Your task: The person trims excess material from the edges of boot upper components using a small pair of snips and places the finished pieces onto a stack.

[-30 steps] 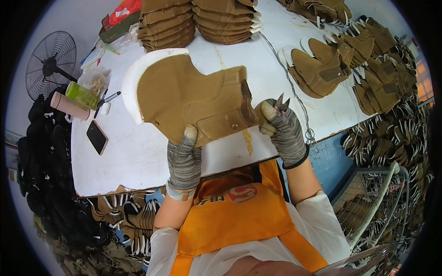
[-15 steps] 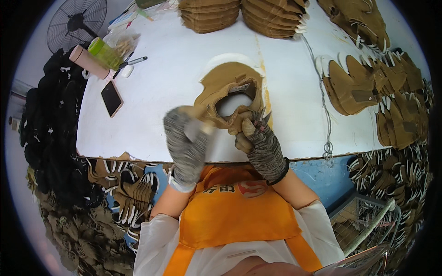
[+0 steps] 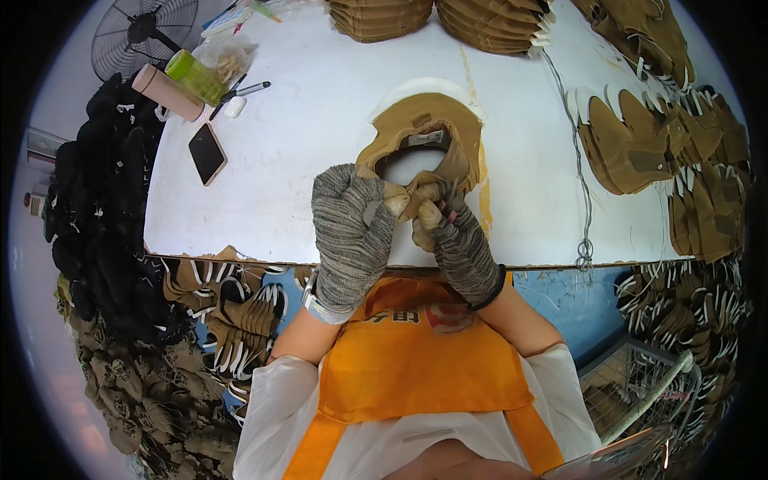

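Head view: curled tan shoe upper (image 3: 424, 132)

- Lighting: bright, even, diffuse; the source cannot be told.
- Glare: white table (image 3: 320, 144) is near washed out at its centre.
- Shadows: soft and faint beneath the gloved hands.
- Distortion: strong fisheye; table edge bows, black vignette fills the corners.
- Focus: centre sharp; rim softens, fan (image 3: 144, 40) and dark piles lose detail.
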A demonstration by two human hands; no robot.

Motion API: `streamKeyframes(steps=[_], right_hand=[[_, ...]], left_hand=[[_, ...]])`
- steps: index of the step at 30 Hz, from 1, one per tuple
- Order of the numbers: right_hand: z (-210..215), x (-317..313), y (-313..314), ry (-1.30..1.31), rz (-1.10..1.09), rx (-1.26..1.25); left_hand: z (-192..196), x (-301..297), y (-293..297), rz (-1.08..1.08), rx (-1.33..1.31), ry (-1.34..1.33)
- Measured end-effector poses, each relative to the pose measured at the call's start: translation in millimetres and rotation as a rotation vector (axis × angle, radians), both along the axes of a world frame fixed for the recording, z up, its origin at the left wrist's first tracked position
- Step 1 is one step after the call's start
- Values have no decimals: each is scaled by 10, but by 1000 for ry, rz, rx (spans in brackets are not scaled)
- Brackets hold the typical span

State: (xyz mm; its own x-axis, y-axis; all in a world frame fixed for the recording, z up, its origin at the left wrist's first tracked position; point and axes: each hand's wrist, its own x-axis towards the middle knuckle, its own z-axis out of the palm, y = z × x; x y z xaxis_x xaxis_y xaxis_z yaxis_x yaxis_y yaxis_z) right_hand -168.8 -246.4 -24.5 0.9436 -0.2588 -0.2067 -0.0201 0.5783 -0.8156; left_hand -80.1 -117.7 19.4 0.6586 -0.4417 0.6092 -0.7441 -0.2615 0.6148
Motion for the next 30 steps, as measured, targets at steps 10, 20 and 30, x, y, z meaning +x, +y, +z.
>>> streamKeyframes(steps=[10,20,30], right_hand=[[-161,-1,-80,30,51,50],[147,-88,-84,-12,-64,-526],[411,-272,-206,-61,-273,-1310]], left_hand=[[-249,-177,268,-148,-84,660],[-161,-213,44,-175,-89,825],[-173,-266,-125,-146,-47,432]])
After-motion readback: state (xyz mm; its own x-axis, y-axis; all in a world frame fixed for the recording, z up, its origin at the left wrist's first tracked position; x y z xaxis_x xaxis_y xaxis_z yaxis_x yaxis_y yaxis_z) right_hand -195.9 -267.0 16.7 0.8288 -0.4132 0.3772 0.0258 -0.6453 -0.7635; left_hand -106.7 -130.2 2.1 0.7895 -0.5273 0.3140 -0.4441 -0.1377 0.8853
